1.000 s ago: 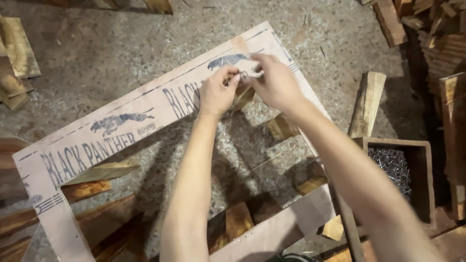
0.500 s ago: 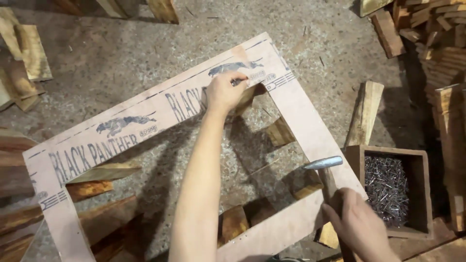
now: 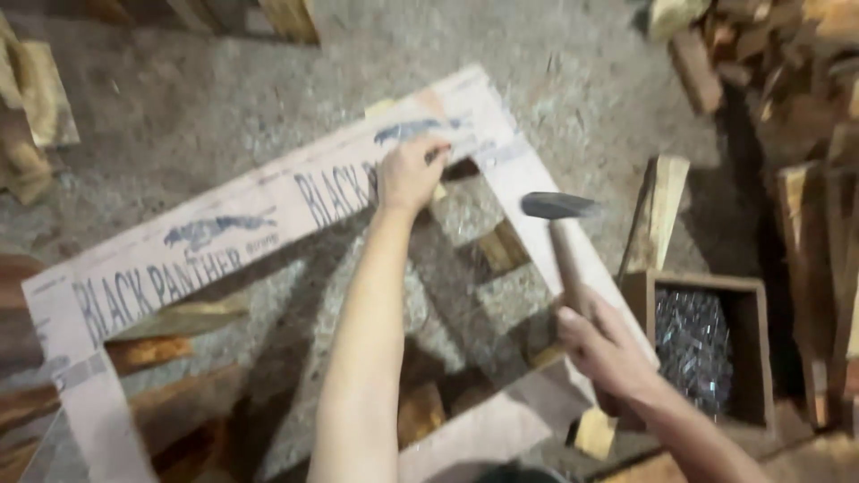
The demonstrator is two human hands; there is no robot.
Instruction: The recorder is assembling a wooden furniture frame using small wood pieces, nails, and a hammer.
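**One hammer raised over one wooden frame**

One pale wooden frame is lying flat on the gravelly floor, with dark printing running along its long top board. The left hand is pressing down on that top board near the far right corner, fingers curled against the wood; whether it is pinching anything is too blurred to tell. The right hand is clenching the wooden handle of one hammer, whose metal head is hovering above the frame's right board, just right of the left hand and apart from it. One open wooden box of nails is sitting just right of the right hand. Loose wood offcuts are lying scattered around, too many and too blurred to count.
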